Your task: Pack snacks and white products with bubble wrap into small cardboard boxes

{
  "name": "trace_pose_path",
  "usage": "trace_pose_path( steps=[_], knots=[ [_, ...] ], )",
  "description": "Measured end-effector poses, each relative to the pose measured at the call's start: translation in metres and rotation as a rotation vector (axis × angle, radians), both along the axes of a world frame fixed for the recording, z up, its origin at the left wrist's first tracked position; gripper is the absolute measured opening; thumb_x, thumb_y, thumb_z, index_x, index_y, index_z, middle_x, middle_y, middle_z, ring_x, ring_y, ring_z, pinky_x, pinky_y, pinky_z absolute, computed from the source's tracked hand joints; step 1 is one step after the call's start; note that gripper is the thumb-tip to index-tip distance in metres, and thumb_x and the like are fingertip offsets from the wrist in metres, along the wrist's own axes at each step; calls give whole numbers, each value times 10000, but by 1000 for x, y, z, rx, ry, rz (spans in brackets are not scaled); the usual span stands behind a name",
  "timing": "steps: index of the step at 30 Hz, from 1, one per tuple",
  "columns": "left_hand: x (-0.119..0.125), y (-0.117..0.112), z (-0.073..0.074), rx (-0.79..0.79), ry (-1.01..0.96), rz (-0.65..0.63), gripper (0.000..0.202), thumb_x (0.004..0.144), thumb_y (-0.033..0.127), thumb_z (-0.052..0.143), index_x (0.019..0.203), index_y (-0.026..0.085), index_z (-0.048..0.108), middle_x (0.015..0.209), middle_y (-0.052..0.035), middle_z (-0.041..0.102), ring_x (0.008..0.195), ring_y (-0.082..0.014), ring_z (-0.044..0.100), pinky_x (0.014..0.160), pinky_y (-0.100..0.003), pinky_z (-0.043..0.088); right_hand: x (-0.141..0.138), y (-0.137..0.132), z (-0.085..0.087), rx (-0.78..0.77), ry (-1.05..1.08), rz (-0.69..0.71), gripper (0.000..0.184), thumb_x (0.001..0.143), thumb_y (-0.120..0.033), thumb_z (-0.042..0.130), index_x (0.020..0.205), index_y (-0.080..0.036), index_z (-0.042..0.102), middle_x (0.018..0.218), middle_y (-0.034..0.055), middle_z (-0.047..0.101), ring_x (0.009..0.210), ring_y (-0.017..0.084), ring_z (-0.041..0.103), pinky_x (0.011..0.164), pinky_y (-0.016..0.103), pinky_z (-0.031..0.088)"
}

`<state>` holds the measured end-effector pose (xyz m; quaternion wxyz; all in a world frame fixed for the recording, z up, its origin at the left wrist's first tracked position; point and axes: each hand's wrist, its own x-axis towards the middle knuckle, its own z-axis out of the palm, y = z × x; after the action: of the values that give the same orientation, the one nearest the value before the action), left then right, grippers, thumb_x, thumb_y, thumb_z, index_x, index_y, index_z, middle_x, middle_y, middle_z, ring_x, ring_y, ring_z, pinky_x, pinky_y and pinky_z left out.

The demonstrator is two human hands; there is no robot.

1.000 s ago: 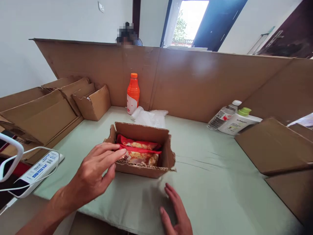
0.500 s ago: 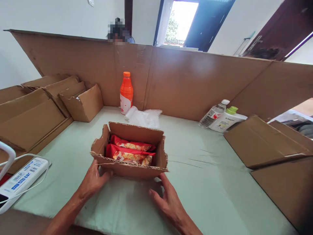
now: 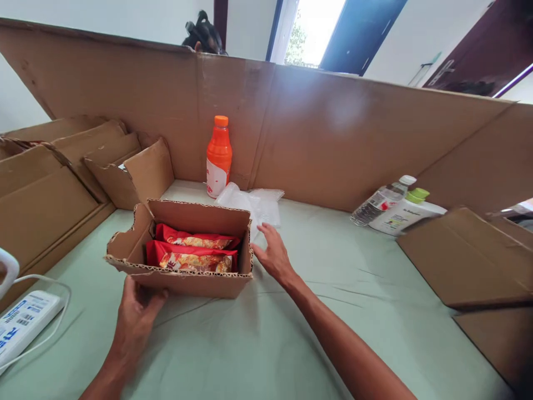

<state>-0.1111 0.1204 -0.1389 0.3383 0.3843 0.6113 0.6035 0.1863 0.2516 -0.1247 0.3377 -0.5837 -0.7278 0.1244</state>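
Observation:
An open cardboard box point(image 3: 195, 283) stands on the pale green table cover point(image 3: 258, 344), left of centre. Two red snack packets point(image 3: 194, 253) lie side by side inside it. My left hand point(image 3: 135, 314) is at the box's near left corner, thumb up against the front wall, fingers partly under the box. My right hand point(image 3: 272, 255) rests beside the box's right wall, fingers spread, holding nothing. Just beyond that hand lies a clear plastic bag point(image 3: 254, 203).
An orange bottle point(image 3: 219, 156) stands against the tall cardboard screen point(image 3: 333, 139) at the back. Folded cardboard boxes point(image 3: 62, 178) pile up on the left, flat cardboard point(image 3: 466, 261) on the right. A water bottle point(image 3: 381, 200) and white lotion bottle point(image 3: 406, 214) lie at right. A power strip point(image 3: 20, 328) sits far left. Another person's head point(image 3: 202, 36) shows behind the screen.
The box has slid to the left across the cover. My right hand moved from the box's near right corner up to its right side; my left hand stayed at the near left corner.

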Motion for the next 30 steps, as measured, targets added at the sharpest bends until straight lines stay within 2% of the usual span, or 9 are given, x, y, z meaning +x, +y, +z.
trace_pose_path(
  steps=[2, 4, 8, 13, 18, 20, 24, 27, 30],
  knots=[
    [1, 2, -7, -19, 9, 9, 653, 635, 373, 817, 1202, 226, 527, 1144, -65, 623, 1095, -275, 614, 978, -414, 510, -7, 32, -3, 14, -42, -53, 566, 816, -349, 648, 1346, -165, 577, 1460, 183, 542, 1346, 350, 482, 1105, 521, 377],
    [1, 4, -13, -48, 19, 20, 682, 620, 386, 821, 1208, 228, 514, 1175, -79, 617, 1137, -295, 607, 1021, -461, 488, -12, 56, -4, 4, -13, -71, 485, 834, -337, 624, 1282, -154, 616, 1367, 184, 618, 1246, 343, 549, 1067, 502, 388],
    [-1, 4, -21, -91, 28, 16, 686, 623, 415, 815, 1200, 228, 494, 1201, -95, 611, 1174, -318, 586, 1084, -544, 426, 4, 61, 7, 4, 113, -124, 327, 923, -371, 469, 1068, -164, 676, 1026, 90, 733, 940, 232, 631, 882, 354, 472],
    [0, 6, -15, -40, 37, -4, 678, 593, 403, 820, 1163, 225, 498, 1163, -83, 610, 1143, -320, 585, 1068, -554, 437, 73, -14, 27, -29, 221, -161, 504, 950, -567, 387, 916, -153, 672, 804, 50, 678, 746, 200, 608, 677, 304, 487],
    [2, 6, -11, -10, 83, 11, 668, 589, 392, 813, 1161, 218, 514, 1141, -76, 614, 1117, -312, 588, 1033, -521, 468, 122, -97, 31, 55, 239, -454, 571, 871, -606, 534, 1228, -172, 637, 1292, 163, 650, 1127, 303, 623, 881, 431, 514],
    [4, 4, -10, 10, 93, -3, 673, 615, 392, 801, 1196, 223, 506, 1170, -76, 606, 1129, -308, 581, 1038, -514, 460, 116, -118, 31, 98, 246, -421, 486, 905, -548, 534, 1232, -204, 642, 1368, 150, 617, 1228, 302, 586, 948, 452, 503],
    [7, 0, -6, 20, 127, 14, 639, 665, 428, 766, 1210, 223, 503, 1125, -65, 611, 1067, -285, 593, 999, -485, 478, 58, -136, 22, -15, 276, -30, 319, 928, -396, 571, 1193, -242, 661, 1329, 112, 652, 1218, 260, 610, 940, 396, 535],
    [7, -3, -5, -17, 179, 52, 680, 682, 447, 748, 1270, 230, 486, 1143, -71, 611, 1022, -270, 610, 938, -453, 504, 7, -134, 7, -172, 309, 193, 496, 888, -295, 585, 1379, -240, 539, 1390, 118, 604, 1219, 252, 606, 908, 370, 555],
    [4, -4, -6, -71, 202, 84, 744, 659, 480, 749, 1306, 236, 473, 1166, -82, 609, 991, -265, 628, 902, -445, 515, -23, -127, -3, -236, 329, 290, 648, 834, -258, 589, 1461, -213, 433, 1396, 129, 581, 1204, 264, 595, 956, 403, 532]
  ],
)
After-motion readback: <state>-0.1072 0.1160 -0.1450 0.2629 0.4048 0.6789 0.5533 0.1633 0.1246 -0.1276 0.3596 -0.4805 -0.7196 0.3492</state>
